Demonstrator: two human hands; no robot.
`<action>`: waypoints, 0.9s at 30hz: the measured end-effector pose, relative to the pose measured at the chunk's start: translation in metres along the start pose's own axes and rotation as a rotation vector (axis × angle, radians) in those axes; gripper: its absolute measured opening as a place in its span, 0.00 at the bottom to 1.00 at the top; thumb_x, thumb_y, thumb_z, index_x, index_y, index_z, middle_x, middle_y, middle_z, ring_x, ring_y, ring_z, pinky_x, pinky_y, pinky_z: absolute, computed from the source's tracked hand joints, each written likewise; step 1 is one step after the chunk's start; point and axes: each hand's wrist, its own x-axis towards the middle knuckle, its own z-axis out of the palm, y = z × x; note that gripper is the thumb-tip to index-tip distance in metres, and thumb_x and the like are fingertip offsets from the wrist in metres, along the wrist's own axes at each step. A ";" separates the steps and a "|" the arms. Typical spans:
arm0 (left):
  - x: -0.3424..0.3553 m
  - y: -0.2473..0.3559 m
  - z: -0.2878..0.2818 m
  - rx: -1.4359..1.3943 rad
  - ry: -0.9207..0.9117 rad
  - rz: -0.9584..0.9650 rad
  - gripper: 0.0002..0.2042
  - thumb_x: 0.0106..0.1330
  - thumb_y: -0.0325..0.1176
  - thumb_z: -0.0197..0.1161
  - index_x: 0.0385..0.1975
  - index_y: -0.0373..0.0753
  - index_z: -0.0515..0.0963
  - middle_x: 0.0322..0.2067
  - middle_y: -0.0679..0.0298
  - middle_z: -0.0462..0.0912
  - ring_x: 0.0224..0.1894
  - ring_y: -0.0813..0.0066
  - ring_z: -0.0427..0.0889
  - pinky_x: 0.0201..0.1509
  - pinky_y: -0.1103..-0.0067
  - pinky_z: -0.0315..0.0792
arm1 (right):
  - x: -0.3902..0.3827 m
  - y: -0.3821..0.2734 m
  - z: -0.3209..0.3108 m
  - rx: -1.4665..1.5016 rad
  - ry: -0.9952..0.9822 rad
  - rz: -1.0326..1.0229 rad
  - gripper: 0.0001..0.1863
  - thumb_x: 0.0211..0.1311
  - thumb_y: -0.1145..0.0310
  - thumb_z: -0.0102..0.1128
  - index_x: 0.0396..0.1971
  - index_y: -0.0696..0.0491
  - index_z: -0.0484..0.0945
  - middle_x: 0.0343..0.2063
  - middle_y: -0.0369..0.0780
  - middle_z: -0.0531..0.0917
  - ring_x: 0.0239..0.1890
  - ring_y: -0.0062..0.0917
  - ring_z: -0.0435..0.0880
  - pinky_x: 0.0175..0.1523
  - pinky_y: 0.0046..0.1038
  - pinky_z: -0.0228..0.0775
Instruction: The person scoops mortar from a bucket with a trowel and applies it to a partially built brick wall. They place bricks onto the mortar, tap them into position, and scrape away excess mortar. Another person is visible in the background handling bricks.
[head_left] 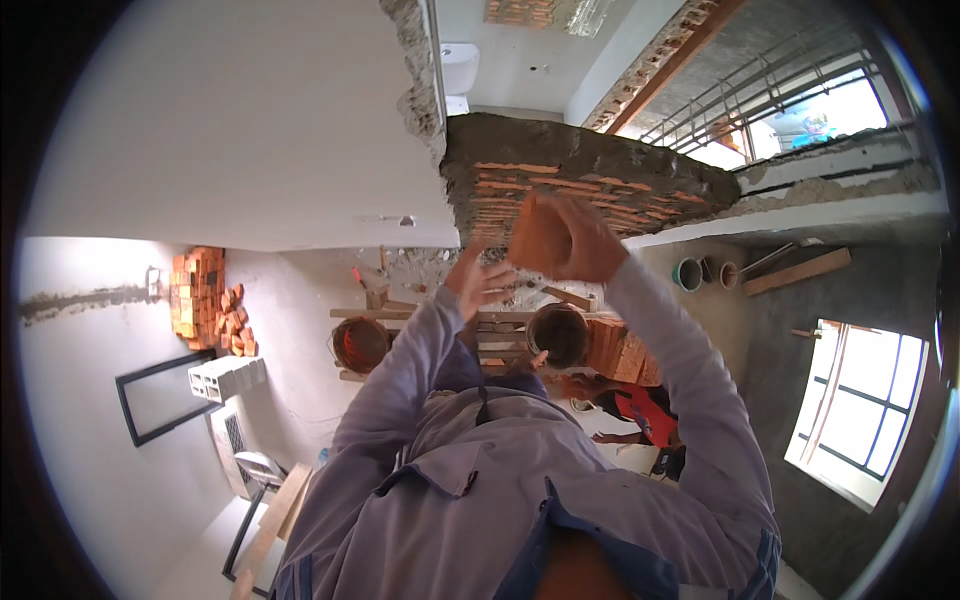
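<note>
An orange brick [537, 240] is gripped in my right hand [594, 243], raised in front of the partly built brick wall [560, 188]. Grey mortar covers the top of that wall, and courses of brick show on its face. Just left of the brick, my left hand [482, 282] has its fingers apart and holds nothing. Slight motion blur softens both hands. Below them, a dark bucket [557, 336] stands on wooden planks [500, 328], beside stacked bricks [620, 350].
A second bucket [361, 345] with orange pieces sits at the left of the planks. A co-worker in red [646, 414] is below, near my right arm. Brick stacks [197, 297] stand by the left wall. Pots [688, 275] and a board [797, 272] lie at right.
</note>
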 end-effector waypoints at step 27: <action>-0.087 0.088 -0.084 1.339 0.831 1.175 0.33 0.68 0.41 0.55 0.68 0.32 0.53 0.68 0.48 0.56 0.71 0.56 0.54 0.72 0.65 0.50 | 0.206 0.098 0.071 -0.181 0.017 -0.006 0.49 0.30 0.58 0.73 0.63 0.43 0.67 0.53 0.44 0.74 0.59 0.41 0.71 0.64 0.42 0.61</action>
